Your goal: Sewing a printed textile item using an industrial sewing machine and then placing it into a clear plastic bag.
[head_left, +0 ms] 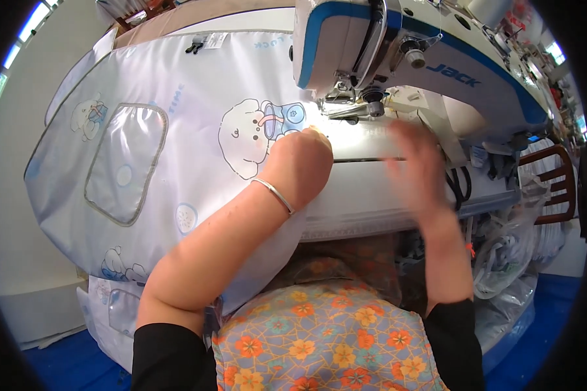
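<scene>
The cloth [195, 163] covers the left of the table [372, 189] and droops over its near edge; its right part lies near the presser foot of the machine [456, 58]. The left hand [301, 163] is curled on the cloth; whether it pinches it, I cannot tell. The right hand [416, 166], blurred, looks spread, wrist over the table's near edge, apart from the cloth. A black clip [194, 45] sits by the cloth's far edge.

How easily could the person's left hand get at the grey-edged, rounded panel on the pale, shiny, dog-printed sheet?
Probably yes: only the sheet seems to lie between the left hand and the panel, with nothing standing in the way.
</scene>
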A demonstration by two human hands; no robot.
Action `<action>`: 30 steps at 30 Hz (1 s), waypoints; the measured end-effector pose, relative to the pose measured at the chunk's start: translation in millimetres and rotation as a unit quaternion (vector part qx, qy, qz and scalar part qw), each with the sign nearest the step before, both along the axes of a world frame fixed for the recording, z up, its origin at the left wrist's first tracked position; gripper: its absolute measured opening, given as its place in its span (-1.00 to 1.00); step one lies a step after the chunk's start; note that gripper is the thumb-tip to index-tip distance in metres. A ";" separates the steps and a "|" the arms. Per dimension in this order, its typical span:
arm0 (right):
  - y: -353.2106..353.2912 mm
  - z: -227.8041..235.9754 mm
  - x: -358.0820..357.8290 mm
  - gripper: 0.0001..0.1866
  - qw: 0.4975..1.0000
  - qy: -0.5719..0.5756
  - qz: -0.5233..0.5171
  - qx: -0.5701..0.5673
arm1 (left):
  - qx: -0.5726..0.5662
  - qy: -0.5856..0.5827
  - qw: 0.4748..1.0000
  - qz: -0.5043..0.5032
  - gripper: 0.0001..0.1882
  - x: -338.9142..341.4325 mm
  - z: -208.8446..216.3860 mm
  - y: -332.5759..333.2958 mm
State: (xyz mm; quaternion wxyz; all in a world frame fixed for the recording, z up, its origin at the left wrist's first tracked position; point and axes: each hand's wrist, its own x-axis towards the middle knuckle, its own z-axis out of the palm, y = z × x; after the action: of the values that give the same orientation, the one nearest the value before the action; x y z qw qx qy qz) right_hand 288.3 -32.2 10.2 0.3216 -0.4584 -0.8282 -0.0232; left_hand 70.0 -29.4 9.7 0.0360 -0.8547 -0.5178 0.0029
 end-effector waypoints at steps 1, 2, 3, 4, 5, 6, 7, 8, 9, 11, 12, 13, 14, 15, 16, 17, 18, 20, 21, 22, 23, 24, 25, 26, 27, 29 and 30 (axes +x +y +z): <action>-34.8 -6.0 -7.7 -0.72 0.993 0.050 0.061 -0.083 | -0.001 -0.005 1.000 -0.005 -0.87 -1.3 -2.1 0.0; -64.7 -6.0 -10.6 -0.71 0.975 0.000 0.190 -0.114 | -0.004 -0.015 1.000 -0.007 -0.88 0.1 -1.5 0.8; -99.4 -21.3 -19.5 -0.71 0.939 0.037 0.258 -0.225 | -0.004 -0.025 1.000 -0.013 -0.88 3.7 1.8 2.1; -123.4 -33.5 -36.3 -0.62 0.908 0.047 0.257 -0.326 | -0.003 -0.026 0.999 -0.021 -0.88 6.8 5.5 5.0; -133.5 -39.0 -52.1 -0.52 0.868 0.051 0.217 -0.444 | -0.036 -0.076 0.996 -0.018 -0.87 7.2 11.9 8.0; -135.4 -70.3 -64.0 -0.46 0.857 0.110 0.242 -0.441 | -0.065 -0.125 0.990 -0.017 -0.85 8.5 19.7 11.5; -129.2 -74.3 -80.1 -0.44 0.832 0.147 0.271 -0.462 | -0.062 -0.123 0.990 -0.016 -0.85 3.8 21.2 16.0; -122.2 -75.7 -94.5 -0.42 0.804 0.184 0.296 -0.481 | -0.027 -0.135 0.989 -0.047 -0.82 -1.9 19.7 21.5; -122.4 -77.8 -105.0 -0.42 0.803 0.185 0.298 -0.482 | 0.006 -0.147 0.986 -0.075 -0.78 -9.4 18.8 24.1; -127.3 -81.4 -116.9 -0.50 0.583 0.334 0.291 -0.681 | 0.004 -0.142 0.978 -0.150 -0.81 -22.0 9.9 25.5; -138.0 -77.5 -119.8 -0.60 0.567 0.328 0.251 -0.713 | 0.030 -0.168 0.976 -0.133 -0.80 -26.6 -0.4 21.1; -142.3 -69.9 -112.9 -0.60 0.569 0.326 0.253 -0.711 | 0.056 -0.194 0.972 -0.116 -0.74 -29.8 -10.9 17.3; -141.4 -43.7 -100.8 -0.62 0.569 0.351 0.284 -0.687 | 0.056 -0.161 0.981 -0.089 -0.63 -29.5 -14.0 9.0; -140.2 -22.5 -87.6 -0.63 0.568 0.376 0.314 -0.662 | 0.059 -0.162 0.981 -0.092 -0.63 -24.5 -15.0 3.1; -138.3 -11.5 -71.1 -0.63 0.552 0.376 0.313 -0.675 | 0.061 -0.191 0.979 -0.044 -0.63 -13.6 -18.1 -1.0; -137.7 -2.5 -54.3 -0.63 0.536 0.375 0.314 -0.688 | 0.063 -0.219 0.974 0.006 -0.63 -5.5 -18.9 -6.6; -140.3 2.1 -41.6 -0.63 0.504 0.417 0.305 -0.692 | 0.057 -0.220 0.974 0.017 -0.58 -0.6 -20.0 -12.9; -149.9 -10.4 -24.3 -0.61 0.487 0.413 0.264 -0.723 | 0.076 -0.212 0.974 0.019 -0.56 7.3 -21.1 -23.6; -154.4 -20.2 -18.4 -0.60 0.469 0.407 0.221 -0.752 | 0.095 -0.204 0.974 0.020 -0.54 13.1 -19.6 -24.1; -156.1 -33.3 -17.8 -0.60 0.543 0.363 0.187 -0.734 | 0.093 -0.203 0.975 0.015 -0.53 16.5 -15.6 -21.2; -150.6 -31.7 -13.2 -0.60 0.544 0.363 0.186 -0.733 | 0.094 -0.204 0.974 0.015 -0.53 16.1 -16.7 -18.9; -140.0 -25.2 -6.4 -0.61 0.633 0.219 0.185 -0.719 | 0.093 -0.197 0.976 0.011 -0.55 16.0 -18.6 -16.8; -127.8 -14.8 0.4 -0.61 0.703 0.069 0.180 -0.684 | 0.092 -0.190 0.977 0.007 -0.57 16.8 -20.3 -14.6; -111.7 14.9 2.4 -0.72 0.744 0.021 0.134 -0.654 | 0.099 -0.195 0.976 0.007 -0.60 13.2 -21.4 -13.5; -100.8 10.0 18.4 -0.72 0.794 0.105 0.121 -0.587 | 0.098 -0.193 0.976 0.008 -0.60 10.8 -19.4 -11.4; -65.2 -11.7 58.3 -0.68 0.690 0.489 0.129 -0.518 | 0.105 -0.209 0.972 -0.028 -0.62 11.9 -13.0 -5.4; -42.8 -6.9 62.8 -0.64 0.695 0.558 0.101 -0.443 | 0.103 -0.206 0.973 -0.029 -0.62 9.0 -13.6 -3.4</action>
State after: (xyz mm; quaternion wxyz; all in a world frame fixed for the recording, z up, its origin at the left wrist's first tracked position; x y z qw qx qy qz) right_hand 351.1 -75.0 3.3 0.4849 -0.3900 -0.4527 0.6386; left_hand 79.0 -32.8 -3.9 0.0165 -0.8432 -0.4866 -0.2278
